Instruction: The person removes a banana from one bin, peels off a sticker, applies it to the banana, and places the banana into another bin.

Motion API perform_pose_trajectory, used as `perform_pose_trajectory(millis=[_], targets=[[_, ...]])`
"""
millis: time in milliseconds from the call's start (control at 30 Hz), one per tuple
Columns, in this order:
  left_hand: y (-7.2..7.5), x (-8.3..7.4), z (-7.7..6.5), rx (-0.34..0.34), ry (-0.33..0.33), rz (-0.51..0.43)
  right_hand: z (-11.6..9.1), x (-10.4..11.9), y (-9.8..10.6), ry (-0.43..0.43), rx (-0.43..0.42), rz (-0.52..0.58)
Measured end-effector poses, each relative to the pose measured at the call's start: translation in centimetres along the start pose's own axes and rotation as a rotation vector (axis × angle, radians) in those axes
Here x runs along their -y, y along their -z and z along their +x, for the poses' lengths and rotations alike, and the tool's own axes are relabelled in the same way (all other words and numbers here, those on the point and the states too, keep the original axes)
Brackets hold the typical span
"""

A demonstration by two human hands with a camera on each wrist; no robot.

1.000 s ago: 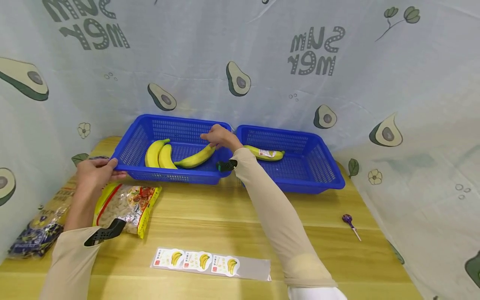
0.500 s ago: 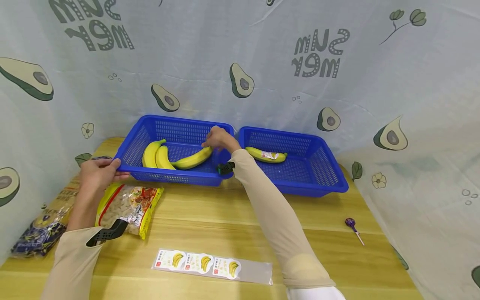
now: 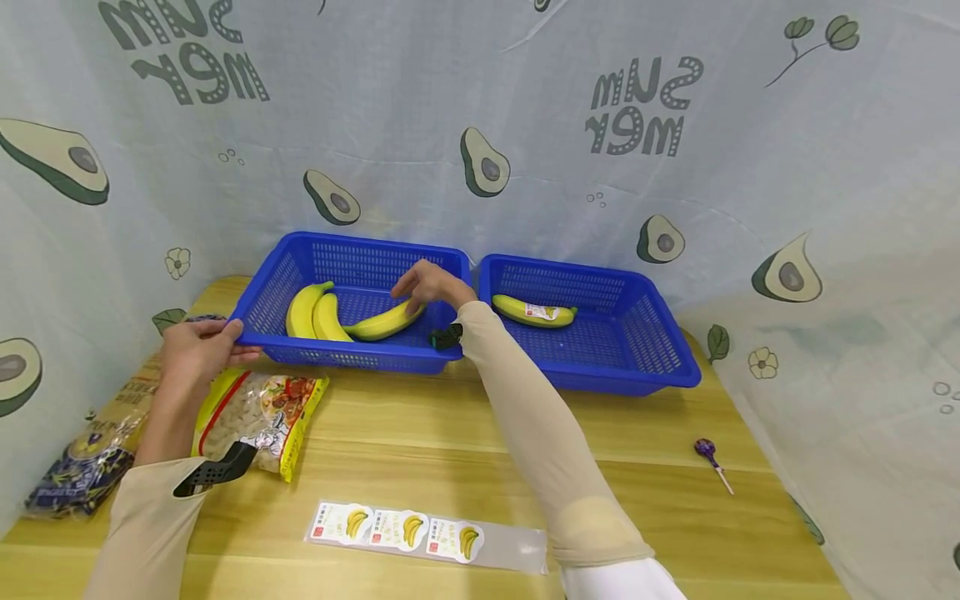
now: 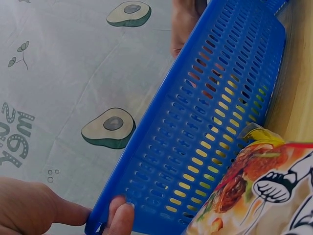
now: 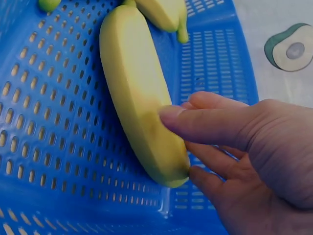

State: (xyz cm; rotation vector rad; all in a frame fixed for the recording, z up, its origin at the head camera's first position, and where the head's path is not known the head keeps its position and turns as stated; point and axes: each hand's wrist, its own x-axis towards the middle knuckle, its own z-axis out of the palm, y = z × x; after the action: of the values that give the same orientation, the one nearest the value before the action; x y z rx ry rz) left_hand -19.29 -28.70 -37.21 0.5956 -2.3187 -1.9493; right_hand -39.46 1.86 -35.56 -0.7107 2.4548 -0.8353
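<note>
In the left blue basket (image 3: pixel 390 357), the rightmost banana (image 3: pixel 382 323) was laid aslant, one end directed toward the basket's right wall and the nearer right hand (image 3: pixel 431 283). That hand was loosely opened, nothing gripped; thumb contact was clearly shown only from the right wrist. The basket's left front corner was pinched by the left hand (image 3: pixel 197 346).

The right-hand grip (image 5: pixel 254 152) lay at one end of a yellow banana (image 5: pixel 137 93), its thumb (image 5: pixel 210 124) over the fruit, other fingers (image 5: pixel 208 182) alongside. The banana rested in a slotted blue basket (image 5: pixel 63 147). A second banana (image 5: pixel 163 12) showed at the top edge; outside hung avocado-printed cloth (image 5: pixel 271 85).
</note>
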Motion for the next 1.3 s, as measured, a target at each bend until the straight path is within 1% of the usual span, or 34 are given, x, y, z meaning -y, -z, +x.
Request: perform_pose_trajectory(millis=[133, 233, 367, 500, 733, 867, 1067, 1300], targets=[[-0.1, 0.0, 0.0, -0.002, -0.001, 0.015, 0.2, -0.2, -0.2, -0.021, -0.017, 0.023], [-0.1, 0.0, 0.0, -0.005, -0.003, 0.026, 0.2, -0.4, -0.3, -0.026, -0.006, 0.04], [0.0, 0.0, 0.0, -0.002, 0.003, 0.033, 0.1, -0.7, -0.4, -0.038, 0.03, 0.019], [0.2, 0.1, 0.0, 0.006, 0.006, 0.02, -0.1, -0.8, -0.4, -0.055, 0.035, -0.008], [0.1, 0.0, 0.0, 0.002, 0.0, 0.02, -0.4, -0.9, -0.4, -0.02, 0.022, -0.008], [0.0, -0.1, 0.0, 0.001, 0.008, 0.022, -0.6, -0.7, -0.3, -0.002, 0.01, -0.005], [0.0, -0.1, 0.0, 0.004, 0.012, 0.001, -1.0, -0.4, -0.3, 0.018, -0.022, -0.006], [0.0, -0.1, 0.0, -0.011, 0.013, 0.02, -1.0, 0.0, 0.0, 0.089, -0.059, -0.005]])
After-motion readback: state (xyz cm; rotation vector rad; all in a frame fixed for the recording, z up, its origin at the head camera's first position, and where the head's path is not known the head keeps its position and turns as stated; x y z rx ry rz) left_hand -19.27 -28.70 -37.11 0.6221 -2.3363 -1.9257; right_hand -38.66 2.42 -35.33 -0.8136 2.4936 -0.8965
